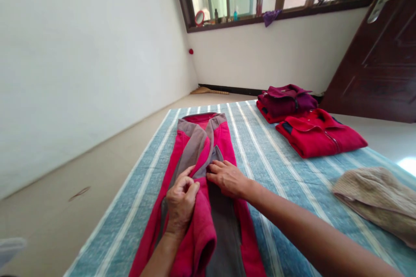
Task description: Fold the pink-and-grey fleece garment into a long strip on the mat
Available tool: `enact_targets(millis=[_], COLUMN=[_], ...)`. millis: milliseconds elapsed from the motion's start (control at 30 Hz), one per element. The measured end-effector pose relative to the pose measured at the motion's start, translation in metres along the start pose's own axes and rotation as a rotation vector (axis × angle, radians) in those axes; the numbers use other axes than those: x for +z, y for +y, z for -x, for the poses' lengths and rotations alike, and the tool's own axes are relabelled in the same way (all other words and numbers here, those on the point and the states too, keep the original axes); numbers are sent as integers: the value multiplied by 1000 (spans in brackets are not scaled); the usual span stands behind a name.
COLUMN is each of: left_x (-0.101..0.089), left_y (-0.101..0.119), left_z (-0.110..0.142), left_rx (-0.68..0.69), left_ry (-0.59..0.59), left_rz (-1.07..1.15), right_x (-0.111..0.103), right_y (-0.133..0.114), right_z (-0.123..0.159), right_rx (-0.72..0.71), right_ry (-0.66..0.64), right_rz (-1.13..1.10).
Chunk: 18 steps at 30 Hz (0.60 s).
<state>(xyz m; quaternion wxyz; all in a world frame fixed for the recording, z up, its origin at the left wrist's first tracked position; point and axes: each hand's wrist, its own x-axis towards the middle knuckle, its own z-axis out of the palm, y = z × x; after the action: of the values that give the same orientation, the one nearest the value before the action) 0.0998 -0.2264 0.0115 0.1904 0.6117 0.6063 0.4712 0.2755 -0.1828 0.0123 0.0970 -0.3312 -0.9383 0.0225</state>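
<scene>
- Red and grey fleece jacket (195,149) lies lengthwise on the blue-striped cloth (273,173), directly under our hands, with its collar end toward twelve o'clock.
- Our left hand (182,201) is clenched and grasps a thick red fleece fold (203,238) of this jacket.
- Our right hand (227,177) lies on the grey middle part of the jacket with fingers bent a little; we cannot tell if it pinches the fabric.
- At one o'clock we see a folded maroon garment (286,101), and just beside it a folded red jacket (320,134).
- At three o'clock a beige knitted cloth (377,203) lies on the striped cloth.
- At two o'clock stands a dark wooden door (380,64).
</scene>
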Motion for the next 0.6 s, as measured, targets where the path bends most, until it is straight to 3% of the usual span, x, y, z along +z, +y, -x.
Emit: enact_targets(millis=[67,267,600], left_x=[0,0,4], left_y=[1,-4,0], left_z=[3,9,13], left_rx=[17,19,97], left_ry=[13,50,52], left_rz=[-5,41,69], right_x=[0,2,17], right_y=[0,2,4], right_z=[-7,-18,-20], right_rx=[-80,-149,-65], right_ry=[-43,-93,-13], right_rz=[54,70,-109])
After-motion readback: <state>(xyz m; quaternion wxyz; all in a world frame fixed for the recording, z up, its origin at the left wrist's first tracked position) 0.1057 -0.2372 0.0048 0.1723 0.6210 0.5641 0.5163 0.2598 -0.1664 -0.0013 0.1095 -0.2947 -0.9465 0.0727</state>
